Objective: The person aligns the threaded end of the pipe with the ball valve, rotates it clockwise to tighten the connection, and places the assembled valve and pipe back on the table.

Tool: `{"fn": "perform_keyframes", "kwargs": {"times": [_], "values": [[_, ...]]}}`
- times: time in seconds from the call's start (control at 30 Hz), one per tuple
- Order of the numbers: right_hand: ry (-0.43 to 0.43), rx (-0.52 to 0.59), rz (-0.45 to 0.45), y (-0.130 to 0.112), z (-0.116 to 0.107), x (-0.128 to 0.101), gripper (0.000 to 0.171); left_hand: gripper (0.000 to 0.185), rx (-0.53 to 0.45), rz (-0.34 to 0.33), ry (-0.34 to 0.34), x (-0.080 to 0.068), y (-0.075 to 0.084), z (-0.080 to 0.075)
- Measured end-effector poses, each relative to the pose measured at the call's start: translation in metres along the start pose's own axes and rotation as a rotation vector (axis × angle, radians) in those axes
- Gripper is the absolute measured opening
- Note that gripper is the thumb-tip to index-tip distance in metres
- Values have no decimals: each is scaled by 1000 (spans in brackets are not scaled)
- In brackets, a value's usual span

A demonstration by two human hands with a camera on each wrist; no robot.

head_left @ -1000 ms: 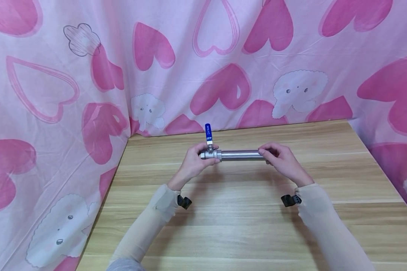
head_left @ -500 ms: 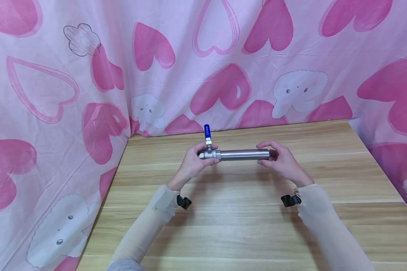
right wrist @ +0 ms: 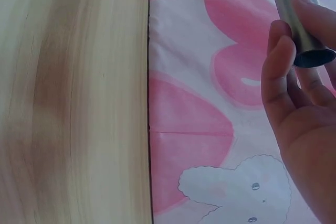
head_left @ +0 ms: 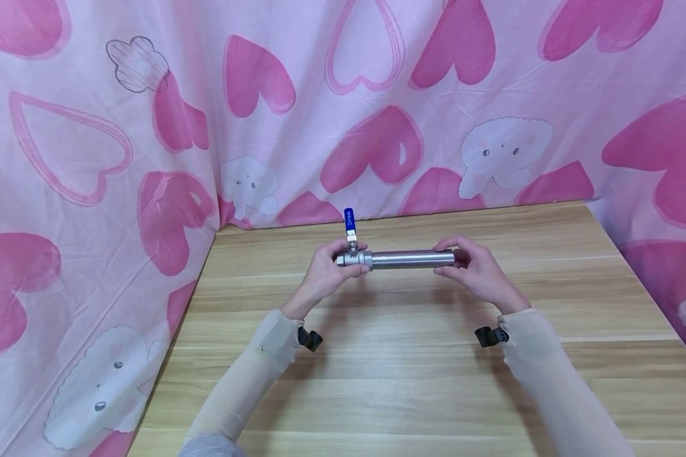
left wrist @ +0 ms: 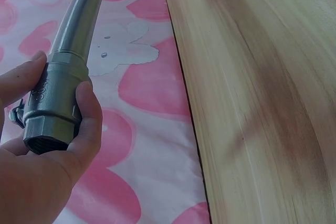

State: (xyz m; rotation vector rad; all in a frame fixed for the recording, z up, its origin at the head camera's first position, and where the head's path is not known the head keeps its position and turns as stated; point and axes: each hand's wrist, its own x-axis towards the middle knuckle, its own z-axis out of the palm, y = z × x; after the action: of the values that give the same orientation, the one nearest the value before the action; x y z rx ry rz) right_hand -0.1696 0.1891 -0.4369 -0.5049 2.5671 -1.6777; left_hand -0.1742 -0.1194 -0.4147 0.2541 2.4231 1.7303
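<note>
Two hands are shown: the steel ball valve is gripped by the left hand; the right hand, regripped since, pinches the grey metal pipe end at 3 o'clock, suggesting another turn.

Light wooden table, pale grain

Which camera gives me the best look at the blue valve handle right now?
The head view: the blue valve handle stands upright above the valve body, which the left hand grips. The left wrist view shows the valve body and steel pipe, not the blue handle. The right wrist view shows only the pipe end.
</note>
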Motion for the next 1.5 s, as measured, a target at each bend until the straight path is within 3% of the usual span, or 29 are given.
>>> {"fn": "perform_keyframes", "kwargs": {"times": [0.53, 1.27, 1.5], "values": [[4, 23, -27, -1, 1, 0, 38, 40, 2, 3, 5, -1, -1, -2], [-12, 9, -4, -5, 0, -1, 30, 41, 24, 6, 7, -2, 0, -1], [-30, -3, 45, -1, 1, 0, 28, 40, 34, 26, 3, -3, 0, 0]]}}
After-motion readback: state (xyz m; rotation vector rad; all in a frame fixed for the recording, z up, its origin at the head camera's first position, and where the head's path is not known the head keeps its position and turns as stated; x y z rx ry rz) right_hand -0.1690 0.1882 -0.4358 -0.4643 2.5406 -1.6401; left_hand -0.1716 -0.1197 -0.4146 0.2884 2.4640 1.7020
